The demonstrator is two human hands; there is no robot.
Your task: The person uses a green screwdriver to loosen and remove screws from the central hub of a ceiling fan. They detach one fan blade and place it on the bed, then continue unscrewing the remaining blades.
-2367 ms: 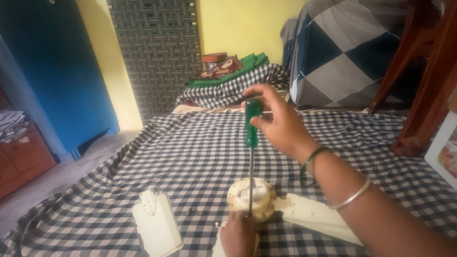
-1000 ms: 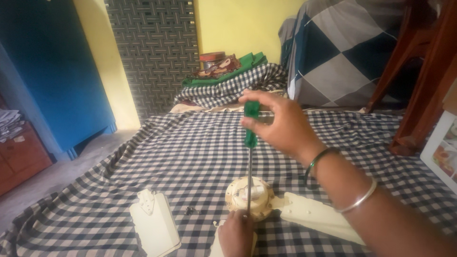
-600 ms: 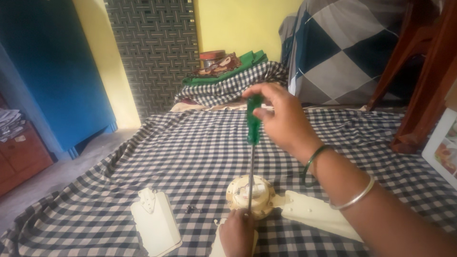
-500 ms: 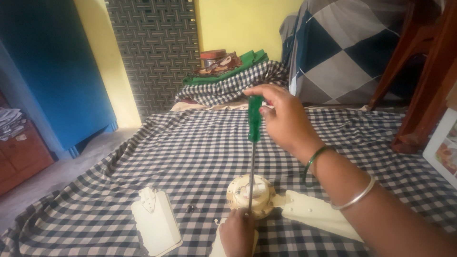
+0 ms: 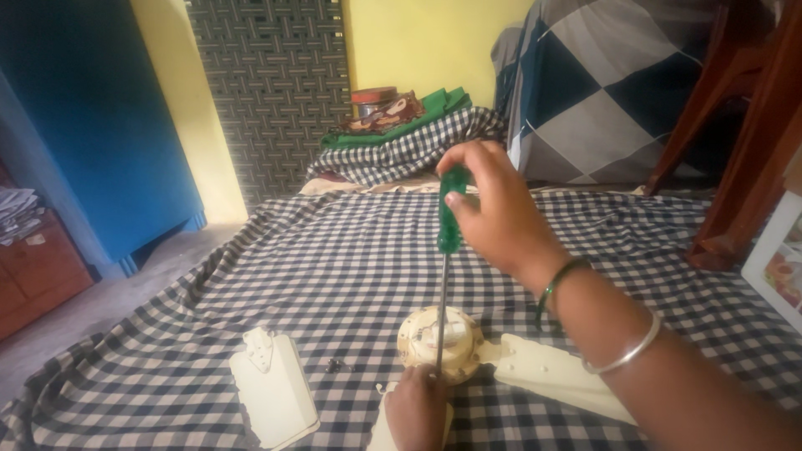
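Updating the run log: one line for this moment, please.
right hand: grips green screwdriver, upright | tip: at cream fan hub | left hand: steadies hub | loose blade: on checked cloth

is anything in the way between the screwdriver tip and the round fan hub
Nothing visible. The green-handled screwdriver, gripped by the right hand, runs straight down onto the round cream fan hub. The left hand sits at the hub's near edge, beside the shaft.
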